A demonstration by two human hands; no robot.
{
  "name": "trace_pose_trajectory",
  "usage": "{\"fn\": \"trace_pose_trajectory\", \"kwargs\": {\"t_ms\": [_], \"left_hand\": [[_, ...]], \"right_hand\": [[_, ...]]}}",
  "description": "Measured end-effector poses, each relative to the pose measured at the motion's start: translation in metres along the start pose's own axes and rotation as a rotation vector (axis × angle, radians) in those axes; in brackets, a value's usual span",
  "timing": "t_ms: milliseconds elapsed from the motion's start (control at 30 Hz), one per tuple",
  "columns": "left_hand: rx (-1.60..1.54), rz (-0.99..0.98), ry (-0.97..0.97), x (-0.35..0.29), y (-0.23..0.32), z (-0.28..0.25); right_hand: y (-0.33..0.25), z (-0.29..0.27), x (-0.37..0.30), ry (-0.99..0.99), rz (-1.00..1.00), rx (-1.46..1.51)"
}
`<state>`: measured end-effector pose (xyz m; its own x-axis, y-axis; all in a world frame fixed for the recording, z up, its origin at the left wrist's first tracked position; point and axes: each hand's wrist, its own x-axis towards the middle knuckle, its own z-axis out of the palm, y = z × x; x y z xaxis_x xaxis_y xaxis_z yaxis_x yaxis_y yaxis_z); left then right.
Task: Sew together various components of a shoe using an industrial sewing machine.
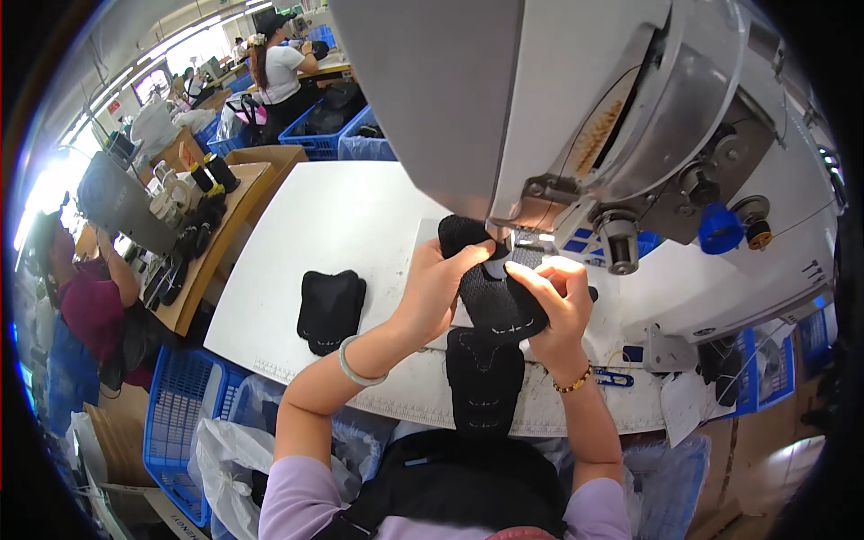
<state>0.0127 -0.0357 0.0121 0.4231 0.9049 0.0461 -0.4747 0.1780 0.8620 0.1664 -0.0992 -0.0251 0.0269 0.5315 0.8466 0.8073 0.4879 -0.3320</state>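
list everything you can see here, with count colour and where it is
sewing machine: 1, grey-white, over the table
table: 1, white, centre
fabric piece: 1, black mesh, under the machine head, gripped by both hands
fabric strip: 1, black, at the table's near edge
fabric stack: 1, black, on the table to the left
snips: 1, blue, right on the table
crates: several, blue, on the floor around
co-workers: at least 2, far left and top
left hand: 1, pale bangle
right hand: 1, bead bracelet

Needle behind black fabric piece
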Motion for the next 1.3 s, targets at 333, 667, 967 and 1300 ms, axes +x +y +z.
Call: {"fn": "trace_pose_trajectory", "kwargs": {"t_ms": [333,667,967,1300], "left_hand": [[0.04,-0.027,0.001,0.011,-0.001,0.003],[0.263,-0.227,-0.139,0.015,0.009,-0.014],[0.227,-0.076,-0.174,0.014,0.003,-0.011],[0.303,-0.03,-0.207,0.016,0.0,-0.016]], "right_hand": [[0.007,-0.006,0.003,-0.051,-0.046,0.013],[0.01,-0.005,0.0,-0.071,-0.056,-0.005],[0.012,-0.006,-0.001,-0.068,-0.185,-0.058],[0.005,-0.012,0.0,-0.145,-0.04,0.053]]}}
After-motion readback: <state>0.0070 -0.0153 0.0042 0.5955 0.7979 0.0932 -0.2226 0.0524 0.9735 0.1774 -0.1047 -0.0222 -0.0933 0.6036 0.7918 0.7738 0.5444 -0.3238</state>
